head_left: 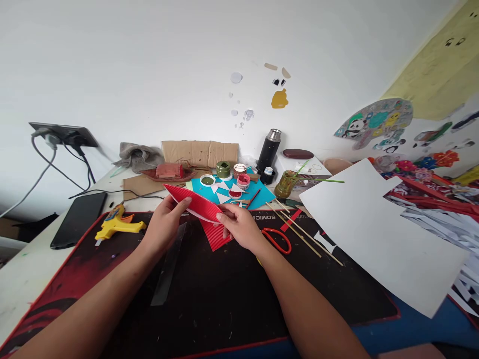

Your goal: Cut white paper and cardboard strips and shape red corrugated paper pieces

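A red corrugated paper piece (198,205) with a pale lower edge is held up between both hands above the dark mat. My left hand (166,219) pinches its left part, thumb on top. On the right end, my right hand (238,224) grips it with the thumb and fingers closed. Another red corrugated part (216,237) hangs or lies just below; whether it joins the held piece I cannot tell. Red-handled scissors (279,242) lie beside my right hand, partly covered by it.
A yellow glue gun (119,224) and a phone (79,219) lie at the left. Paint jars (223,170) stand on blue paper behind the hands. Thin wooden sticks (310,242) and large white paper (374,234) are at the right. A black thermos (268,152) stands near the wall.
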A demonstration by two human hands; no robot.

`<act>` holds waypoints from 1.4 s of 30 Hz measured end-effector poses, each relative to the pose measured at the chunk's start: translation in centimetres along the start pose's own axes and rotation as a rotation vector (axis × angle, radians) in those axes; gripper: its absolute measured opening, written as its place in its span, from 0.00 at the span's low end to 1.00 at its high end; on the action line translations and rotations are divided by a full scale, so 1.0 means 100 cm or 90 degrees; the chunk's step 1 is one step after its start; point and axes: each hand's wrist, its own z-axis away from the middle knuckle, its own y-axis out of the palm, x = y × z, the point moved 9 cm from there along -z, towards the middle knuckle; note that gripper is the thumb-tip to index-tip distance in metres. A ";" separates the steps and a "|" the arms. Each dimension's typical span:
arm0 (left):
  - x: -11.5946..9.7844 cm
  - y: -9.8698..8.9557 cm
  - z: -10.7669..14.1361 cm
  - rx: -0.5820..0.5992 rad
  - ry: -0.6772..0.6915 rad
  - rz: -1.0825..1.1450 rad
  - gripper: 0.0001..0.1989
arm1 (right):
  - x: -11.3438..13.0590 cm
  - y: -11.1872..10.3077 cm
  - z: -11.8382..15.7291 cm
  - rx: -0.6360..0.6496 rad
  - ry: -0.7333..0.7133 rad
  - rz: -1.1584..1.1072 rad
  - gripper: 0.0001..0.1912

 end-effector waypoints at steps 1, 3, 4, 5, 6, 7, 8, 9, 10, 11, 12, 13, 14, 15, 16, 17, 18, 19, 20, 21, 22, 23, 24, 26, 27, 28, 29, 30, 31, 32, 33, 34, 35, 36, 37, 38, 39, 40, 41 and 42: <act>0.000 0.001 0.001 0.007 -0.001 0.001 0.21 | 0.000 -0.001 0.000 -0.004 0.004 0.006 0.18; -0.001 0.005 0.002 0.023 -0.005 0.004 0.21 | -0.001 -0.003 0.000 -0.012 0.011 0.016 0.16; -0.002 0.007 0.003 0.036 -0.006 0.005 0.21 | -0.001 -0.004 0.000 -0.016 0.014 0.019 0.16; -0.002 0.009 0.004 0.052 -0.005 0.007 0.21 | -0.001 -0.005 0.000 -0.020 0.015 0.019 0.15; -0.004 0.012 0.005 0.070 -0.003 0.012 0.21 | 0.000 -0.005 0.000 -0.021 0.015 0.018 0.15; -0.004 0.015 0.006 0.088 -0.001 0.019 0.21 | 0.000 -0.006 0.000 -0.020 0.013 0.015 0.15; -0.005 0.017 0.006 0.107 -0.002 0.029 0.21 | 0.001 -0.006 -0.001 -0.018 0.011 0.011 0.14; -0.004 0.019 0.006 0.123 -0.007 0.043 0.21 | 0.002 -0.006 -0.001 -0.015 0.009 0.004 0.14; -0.003 0.020 0.006 0.138 -0.016 0.061 0.21 | 0.002 -0.006 -0.001 -0.011 0.007 -0.003 0.14; -0.002 0.020 0.005 0.152 -0.028 0.081 0.20 | 0.002 -0.006 -0.001 -0.007 0.006 -0.010 0.14; 0.000 0.021 0.004 0.167 -0.039 0.101 0.19 | 0.003 -0.006 -0.001 -0.003 0.005 -0.016 0.15; 0.001 0.021 0.002 0.179 -0.047 0.121 0.18 | 0.003 -0.006 -0.002 0.001 0.005 -0.022 0.15; 0.002 0.020 0.001 0.188 -0.053 0.137 0.17 | 0.003 -0.007 -0.002 0.004 0.005 -0.028 0.16; 0.003 0.018 -0.001 0.191 -0.055 0.149 0.16 | 0.003 -0.007 -0.002 0.007 0.004 -0.034 0.17; 0.003 0.016 -0.003 0.190 -0.055 0.157 0.16 | 0.003 -0.007 -0.002 0.008 0.004 -0.042 0.18; 0.004 0.014 -0.005 0.186 -0.054 0.162 0.16 | 0.003 -0.008 -0.002 0.009 0.004 -0.049 0.19; 0.004 0.012 -0.006 0.181 -0.054 0.166 0.16 | 0.003 -0.008 -0.002 0.007 0.003 -0.057 0.20; 0.005 0.011 -0.007 0.177 -0.054 0.170 0.17 | 0.003 -0.009 -0.002 0.003 0.001 -0.064 0.22; 0.005 0.010 -0.008 0.173 -0.054 0.174 0.18 | 0.003 -0.010 -0.003 -0.001 -0.001 -0.070 0.23; 0.006 0.009 -0.009 0.168 -0.055 0.180 0.19 | 0.003 -0.011 -0.003 -0.006 -0.002 -0.077 0.24; 0.007 0.008 -0.009 0.161 -0.058 0.187 0.20 | 0.003 -0.012 -0.003 -0.012 -0.004 -0.087 0.26; 0.008 0.007 -0.010 0.151 -0.062 0.195 0.21 | 0.003 -0.012 -0.003 -0.017 -0.005 -0.098 0.27; 0.010 0.005 -0.012 0.137 -0.067 0.206 0.21 | 0.003 -0.013 -0.004 -0.021 -0.006 -0.113 0.28; 0.014 0.001 -0.014 0.107 -0.082 0.231 0.22 | 0.005 -0.016 -0.004 -0.030 -0.015 -0.145 0.28; 0.017 -0.001 -0.015 0.096 -0.089 0.241 0.22 | 0.006 -0.017 -0.005 -0.034 -0.022 -0.159 0.28; 0.019 -0.002 -0.016 0.089 -0.095 0.249 0.22 | 0.006 -0.018 -0.005 -0.039 -0.030 -0.170 0.27; 0.022 -0.002 -0.016 0.087 -0.100 0.252 0.21 | 0.007 -0.020 -0.006 -0.045 -0.038 -0.178 0.25; 0.023 -0.001 -0.016 0.090 -0.105 0.252 0.20 | 0.008 -0.022 -0.006 -0.053 -0.044 -0.183 0.24; 0.025 0.001 -0.015 0.096 -0.109 0.249 0.20 | 0.008 -0.024 -0.006 -0.061 -0.048 -0.186 0.23; 0.026 0.002 -0.015 0.104 -0.113 0.243 0.19 | 0.008 -0.025 -0.006 -0.070 -0.050 -0.188 0.22; 0.026 0.004 -0.014 0.111 -0.116 0.235 0.19 | 0.007 -0.027 -0.007 -0.079 -0.051 -0.190 0.21; 0.026 0.005 -0.013 0.117 -0.115 0.226 0.19 | 0.007 -0.029 -0.007 -0.086 -0.051 -0.191 0.21; 0.025 0.005 -0.013 0.119 -0.111 0.217 0.19 | 0.007 -0.031 -0.007 -0.091 -0.051 -0.192 0.20; 0.024 0.003 -0.014 0.115 -0.104 0.209 0.19 | 0.007 -0.032 -0.007 -0.095 -0.050 -0.194 0.20; 0.022 0.001 -0.016 0.105 -0.095 0.203 0.19 | 0.007 -0.033 -0.007 -0.098 -0.050 -0.196 0.21; 0.021 -0.003 -0.018 0.090 -0.087 0.200 0.19 | 0.007 -0.034 -0.007 -0.100 -0.049 -0.200 0.21; 0.020 -0.007 -0.020 0.074 -0.081 0.198 0.18 | 0.007 -0.035 -0.008 -0.102 -0.049 -0.203 0.21; 0.020 -0.011 -0.023 0.059 -0.076 0.196 0.18 | 0.007 -0.036 -0.008 -0.102 -0.048 -0.206 0.21; 0.020 -0.014 -0.025 0.047 -0.072 0.193 0.17 | 0.007 -0.036 -0.008 -0.101 -0.047 -0.208 0.22; 0.020 -0.017 -0.027 0.039 -0.067 0.188 0.16 | 0.007 -0.036 -0.008 -0.100 -0.047 -0.208 0.22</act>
